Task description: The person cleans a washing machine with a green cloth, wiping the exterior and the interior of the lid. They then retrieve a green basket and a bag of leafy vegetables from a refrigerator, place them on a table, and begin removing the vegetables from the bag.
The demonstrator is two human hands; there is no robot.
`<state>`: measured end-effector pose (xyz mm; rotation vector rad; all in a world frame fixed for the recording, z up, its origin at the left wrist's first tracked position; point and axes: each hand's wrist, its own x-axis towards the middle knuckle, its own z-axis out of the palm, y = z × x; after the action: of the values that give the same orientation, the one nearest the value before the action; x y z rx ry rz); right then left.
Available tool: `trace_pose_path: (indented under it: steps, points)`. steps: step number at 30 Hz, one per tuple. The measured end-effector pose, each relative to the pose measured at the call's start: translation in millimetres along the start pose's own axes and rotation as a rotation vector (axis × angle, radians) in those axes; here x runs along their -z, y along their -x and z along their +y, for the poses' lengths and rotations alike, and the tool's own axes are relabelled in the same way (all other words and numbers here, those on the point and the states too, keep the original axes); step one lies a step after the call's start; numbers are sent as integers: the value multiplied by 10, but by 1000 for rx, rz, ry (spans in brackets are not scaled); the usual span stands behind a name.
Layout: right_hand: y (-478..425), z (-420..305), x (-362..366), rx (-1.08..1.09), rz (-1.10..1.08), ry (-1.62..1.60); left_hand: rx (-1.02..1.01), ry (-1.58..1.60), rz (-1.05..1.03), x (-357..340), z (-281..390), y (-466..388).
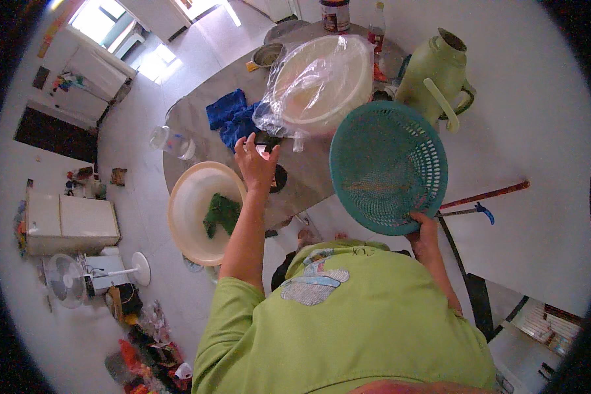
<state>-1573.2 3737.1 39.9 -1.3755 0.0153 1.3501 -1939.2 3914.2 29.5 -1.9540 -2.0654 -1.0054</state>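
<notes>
My right hand (423, 227) grips the rim of a teal plastic colander basket (381, 167), which is tilted so its inside faces me. My left hand (257, 165) is over the table, thumb and fingers apart. Just beyond its fingers lie a crumpled blue cloth (231, 118) and a dark object (266, 140) with a pale pinkish patch, partly hidden. Left of my forearm, a cream plastic basin (189, 212) holds a green cloth (221, 214). Farther back, a large pale basin (325, 83) is covered by clear plastic film (295, 81).
The round table (197, 103) also bears a clear plastic jar (172, 143), a metal bowl (268, 54) and a bottle (377, 27). A green thermos jug (433, 74) stands at right, near a red stick (487, 194). A white fan (69, 280) is at the left.
</notes>
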Motion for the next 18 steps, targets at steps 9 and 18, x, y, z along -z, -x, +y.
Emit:
trace_pose_path:
  steps: [9,18]
  points:
    - [-194,52,167,-30,38,71,247,64,-57,-108,104,163]
    - [-244,42,286,-6,-23,16,428,-100,-185,-273,-29,498]
